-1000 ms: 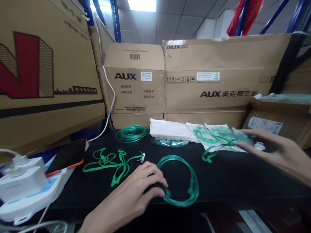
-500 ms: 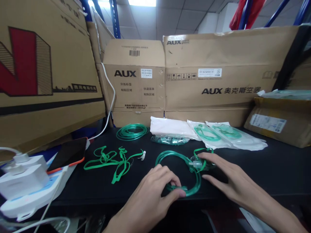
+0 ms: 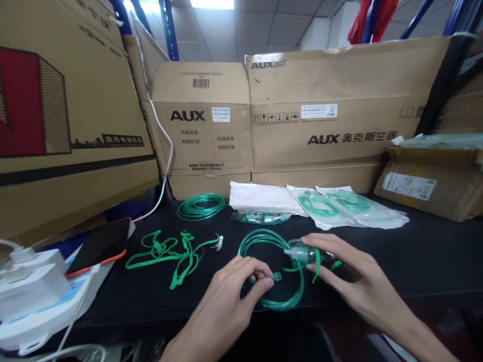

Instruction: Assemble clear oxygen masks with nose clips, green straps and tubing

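Coiled green oxygen tubing (image 3: 281,304) lies on the black table in front of me. My left hand (image 3: 232,299) is closed on it at the left of the loop, with a clear green tube end (image 3: 277,276) poking out past the thumb and fingertips. At the loop's right side, my right hand (image 3: 349,266) grips a clear oxygen mask (image 3: 307,254) between thumb and fingers. A whitish connector joins mask and tubing, and a green elastic strap (image 3: 317,266) hangs around the mask. My right fingers partly cover the mask.
Loose green straps (image 3: 156,254) with a white clip (image 3: 219,243) lie to the left. Behind are another tubing coil (image 3: 202,207), a white packet (image 3: 264,197) and bagged masks (image 3: 349,201). A phone (image 3: 100,246) and power strip (image 3: 53,306) occupy the left edge; cardboard boxes (image 3: 211,130) stand behind.
My right hand has closed from an open spread onto the mask, and the mask has turned with its strap shifted. The tube end at my left hand has lifted and moved slightly left.
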Demonstrator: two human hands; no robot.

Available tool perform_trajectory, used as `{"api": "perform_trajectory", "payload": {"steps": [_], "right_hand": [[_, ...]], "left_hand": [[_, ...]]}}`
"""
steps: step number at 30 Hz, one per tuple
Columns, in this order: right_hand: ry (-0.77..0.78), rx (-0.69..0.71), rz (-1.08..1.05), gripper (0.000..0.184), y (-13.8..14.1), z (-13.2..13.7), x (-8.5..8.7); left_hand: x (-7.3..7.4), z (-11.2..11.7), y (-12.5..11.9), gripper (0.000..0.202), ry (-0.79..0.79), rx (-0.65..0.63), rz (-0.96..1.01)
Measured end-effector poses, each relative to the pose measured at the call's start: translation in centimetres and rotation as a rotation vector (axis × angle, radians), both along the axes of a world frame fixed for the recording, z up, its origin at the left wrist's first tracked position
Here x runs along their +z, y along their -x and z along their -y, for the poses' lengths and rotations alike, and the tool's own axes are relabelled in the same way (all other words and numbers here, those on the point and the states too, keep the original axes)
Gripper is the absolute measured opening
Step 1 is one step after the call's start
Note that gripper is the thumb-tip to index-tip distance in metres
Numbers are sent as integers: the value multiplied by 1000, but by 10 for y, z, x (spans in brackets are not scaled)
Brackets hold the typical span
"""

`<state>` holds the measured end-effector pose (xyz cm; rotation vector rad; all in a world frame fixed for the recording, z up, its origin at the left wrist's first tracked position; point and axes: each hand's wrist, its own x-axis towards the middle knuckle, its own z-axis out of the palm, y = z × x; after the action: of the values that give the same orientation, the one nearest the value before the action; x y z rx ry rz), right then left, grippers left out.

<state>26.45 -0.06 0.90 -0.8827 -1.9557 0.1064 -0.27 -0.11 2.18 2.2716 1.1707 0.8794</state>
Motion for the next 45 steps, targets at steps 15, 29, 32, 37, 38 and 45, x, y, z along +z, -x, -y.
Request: {"api": "perform_trajectory", "payload": {"steps": [15,29,32,37,38,45], "right_hand": [[260,133,-45,33,11,4,-5],[27,110,40,40,17,4,-16],[-36,108,45,40,21,5,-18],[50,136,-57,35,30,3,-10],[110,126,-93,33,32,2,-8],[338,88,-126,30,33,-3,-9]], "left_hand": [[-3,-1,1,14,-37,39,58],[-14,-3,0,14,-131,8,78],[-17,-3,-1,15,-188,-24,62],[-16,-3,2,16,-171,-46,107],[-15,-3,3,16,-159,-45,120],[-21,-4,6,11,-257,-5,50]]}}
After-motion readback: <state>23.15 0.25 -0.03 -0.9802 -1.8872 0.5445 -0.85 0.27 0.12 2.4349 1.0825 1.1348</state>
